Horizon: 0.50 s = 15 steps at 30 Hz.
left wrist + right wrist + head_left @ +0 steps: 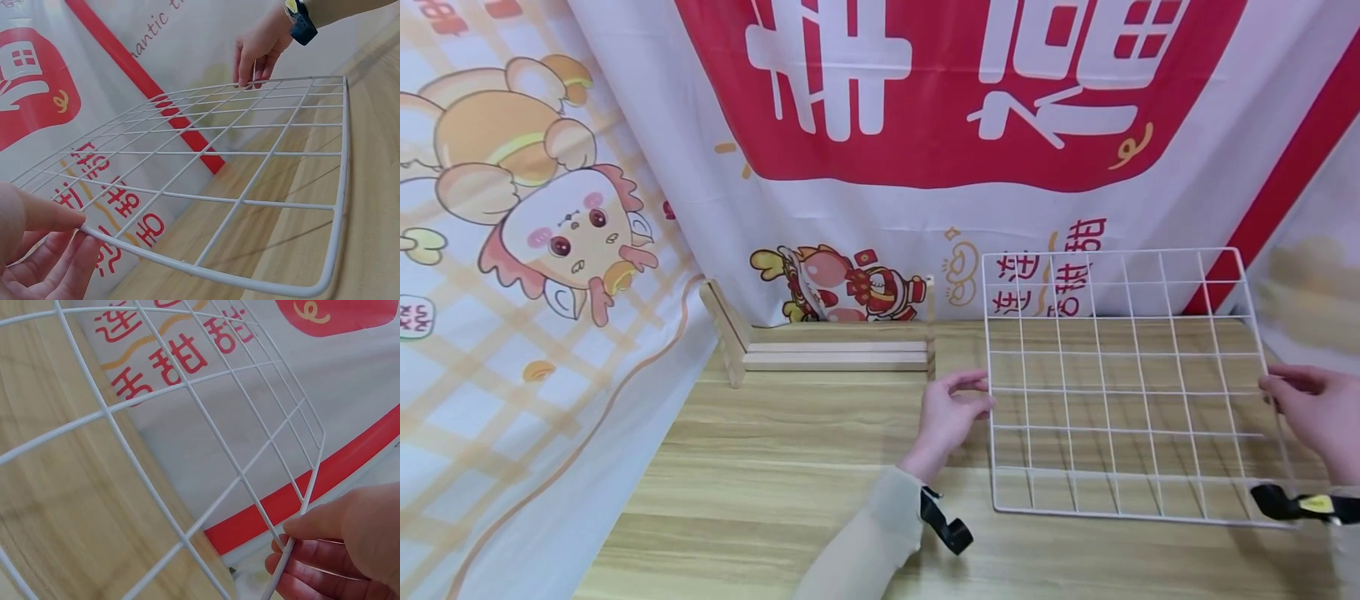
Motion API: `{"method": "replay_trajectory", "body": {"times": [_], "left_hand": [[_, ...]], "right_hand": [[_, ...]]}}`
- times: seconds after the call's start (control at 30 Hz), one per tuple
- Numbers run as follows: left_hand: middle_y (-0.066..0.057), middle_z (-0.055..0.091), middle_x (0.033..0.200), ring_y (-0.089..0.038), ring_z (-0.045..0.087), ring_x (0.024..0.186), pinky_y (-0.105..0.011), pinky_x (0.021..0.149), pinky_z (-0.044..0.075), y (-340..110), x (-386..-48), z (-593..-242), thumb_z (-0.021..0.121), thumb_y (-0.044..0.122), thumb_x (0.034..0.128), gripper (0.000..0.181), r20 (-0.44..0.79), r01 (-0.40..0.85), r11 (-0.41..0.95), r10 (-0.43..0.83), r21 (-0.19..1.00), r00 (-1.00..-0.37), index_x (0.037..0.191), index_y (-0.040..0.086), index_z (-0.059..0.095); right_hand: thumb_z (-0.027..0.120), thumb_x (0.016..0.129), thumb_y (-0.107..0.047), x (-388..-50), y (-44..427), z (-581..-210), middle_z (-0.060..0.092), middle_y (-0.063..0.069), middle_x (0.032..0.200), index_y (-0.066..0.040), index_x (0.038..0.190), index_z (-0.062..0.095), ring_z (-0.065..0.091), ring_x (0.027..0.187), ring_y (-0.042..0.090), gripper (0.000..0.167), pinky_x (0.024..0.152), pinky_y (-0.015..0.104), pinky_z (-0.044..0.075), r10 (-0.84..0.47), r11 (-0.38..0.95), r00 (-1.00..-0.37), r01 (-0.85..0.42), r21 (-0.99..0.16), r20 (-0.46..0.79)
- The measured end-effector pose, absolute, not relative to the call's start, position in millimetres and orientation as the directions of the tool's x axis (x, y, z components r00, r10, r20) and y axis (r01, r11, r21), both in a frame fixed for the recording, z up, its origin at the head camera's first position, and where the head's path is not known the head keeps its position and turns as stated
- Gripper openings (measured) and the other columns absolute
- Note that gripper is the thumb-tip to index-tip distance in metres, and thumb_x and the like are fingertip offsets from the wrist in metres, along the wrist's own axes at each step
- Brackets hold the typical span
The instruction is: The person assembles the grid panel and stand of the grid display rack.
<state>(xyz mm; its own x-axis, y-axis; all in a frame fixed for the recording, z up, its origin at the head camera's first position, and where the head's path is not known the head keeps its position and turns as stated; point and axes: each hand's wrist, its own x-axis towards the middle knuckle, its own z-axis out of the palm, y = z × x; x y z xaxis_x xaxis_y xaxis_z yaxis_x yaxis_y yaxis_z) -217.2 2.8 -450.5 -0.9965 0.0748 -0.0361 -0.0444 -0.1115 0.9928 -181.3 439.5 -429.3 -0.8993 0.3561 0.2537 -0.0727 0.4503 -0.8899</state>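
From afar, I see the left hand and right hand pinching opposite sides of the wire grid; I'd move both evenly (a lopsided pull could skew it).

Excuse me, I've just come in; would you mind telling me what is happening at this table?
Someone holds a white wire grid over the wooden table, the left hand pinching one side and the right hand the opposite one. Its far edge is raised. A wooden stand sits to the left, near the printed cloth, untouched by either hand.
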Motion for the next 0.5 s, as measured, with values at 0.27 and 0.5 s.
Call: {"method": "replay_trajectory", "body": {"times": [0.27, 0.5], "left_hand": [[-0.007, 0.072, 0.101, -0.041, 0.071, 0.093, -0.035, 0.072, 0.063, 1.1, -217.2, -442.6, 0.077, -0.013, 0.0796, 0.039, 0.027, 0.019, -0.157, 0.051, 0.987, -0.998, 0.112, 0.008, 0.076], [-0.01, 0.073, 0.1, -0.029, 0.073, 0.085, -0.042, 0.075, 0.063, 0.6, -215.8, -434.6, 0.078, -0.013, 0.0797, 0.036, 0.061, 0.056, -0.172, 0.028, 0.983, -0.998, 0.106, 0.01, 0.077]], "right_hand": [[0.058, 0.095, 0.004, -179.0, 433.9, -415.1, 0.065, -0.025, 0.068, -0.044, 0.084, 0.067, 0.061, 0.056, -0.008, 0.051, 0.049, 0.007, 0.047, 0.366, 0.371, -0.878, -0.168, -0.914, 0.309], [0.058, 0.096, 0.005, -177.4, 430.5, -404.6, 0.066, -0.024, 0.07, -0.04, 0.085, 0.068, 0.062, 0.057, -0.009, 0.048, 0.053, 0.006, 0.049, 0.415, 0.297, -0.851, -0.208, -0.932, 0.323]]}}
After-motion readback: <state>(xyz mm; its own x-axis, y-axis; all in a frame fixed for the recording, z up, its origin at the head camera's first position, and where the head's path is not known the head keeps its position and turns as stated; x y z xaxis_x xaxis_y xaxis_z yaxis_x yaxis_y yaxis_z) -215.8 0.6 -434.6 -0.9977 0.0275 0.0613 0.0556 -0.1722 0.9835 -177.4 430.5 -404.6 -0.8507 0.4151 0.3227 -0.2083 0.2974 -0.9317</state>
